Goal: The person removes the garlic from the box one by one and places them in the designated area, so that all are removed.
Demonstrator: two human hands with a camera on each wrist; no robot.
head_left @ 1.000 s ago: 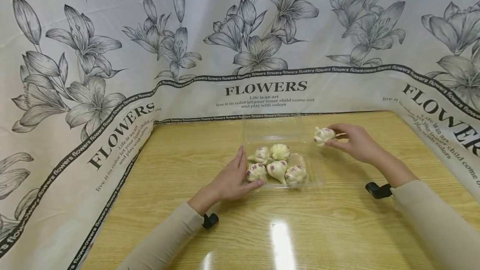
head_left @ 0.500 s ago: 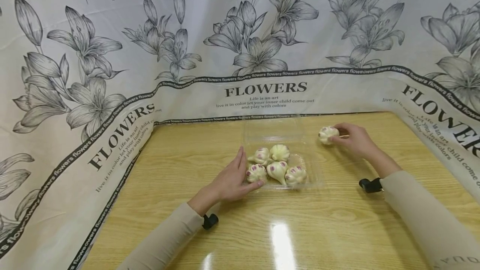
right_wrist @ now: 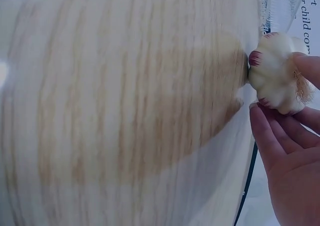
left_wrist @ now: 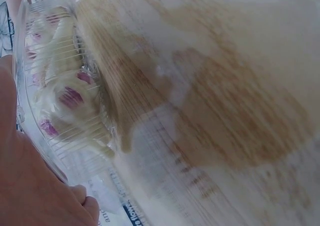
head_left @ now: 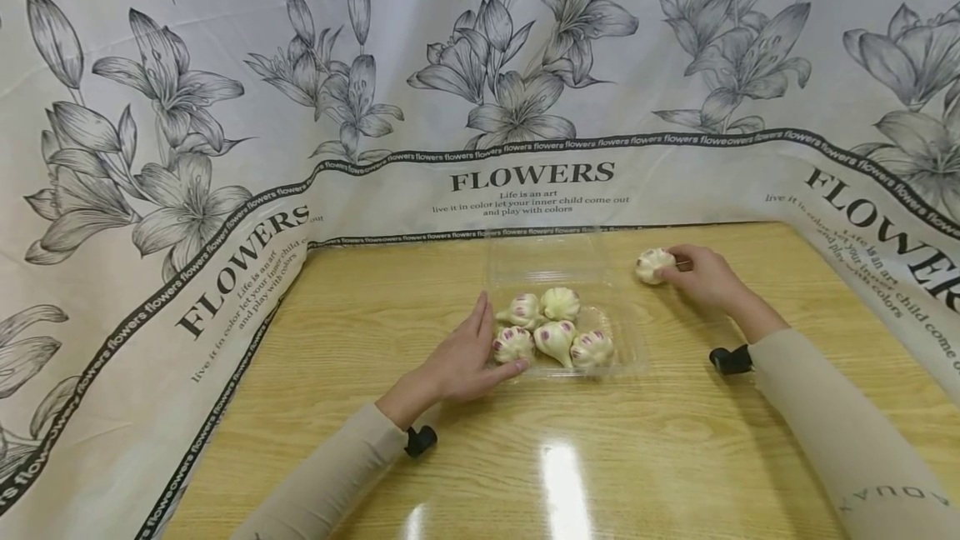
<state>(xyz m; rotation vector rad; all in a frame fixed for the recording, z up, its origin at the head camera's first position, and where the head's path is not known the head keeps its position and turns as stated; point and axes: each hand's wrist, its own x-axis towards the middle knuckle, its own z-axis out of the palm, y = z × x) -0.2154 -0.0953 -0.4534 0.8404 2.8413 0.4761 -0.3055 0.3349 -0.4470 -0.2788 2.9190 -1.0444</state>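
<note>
My right hand [head_left: 708, 280] holds a garlic bulb [head_left: 652, 265] between thumb and fingers, low over the table to the right of a clear plastic clamshell box [head_left: 633, 352]. In the right wrist view that same garlic bulb [right_wrist: 270, 75] shows purple marks and a tuft of dry roots near the thumb. My left hand [head_left: 463, 363] lies against the box's left side, fingers straight and thumb across its front left corner. Several garlic bulbs [head_left: 556, 343] sit in the box, with a bare patch at its back right. The left wrist view shows one garlic bulb [left_wrist: 72, 103] through the ribbed wall.
The box's hinged lid [head_left: 547, 261] stands raised at the back, near the flower-printed cloth [head_left: 532, 190] that borders the table. Wood-grain tabletop [head_left: 645, 457] surrounds the box, with a bright light reflection in front.
My right hand has moved slightly right and back with the garlic bulb, which has turned and come down close to the table. The left hand and the box stay where they were.
</note>
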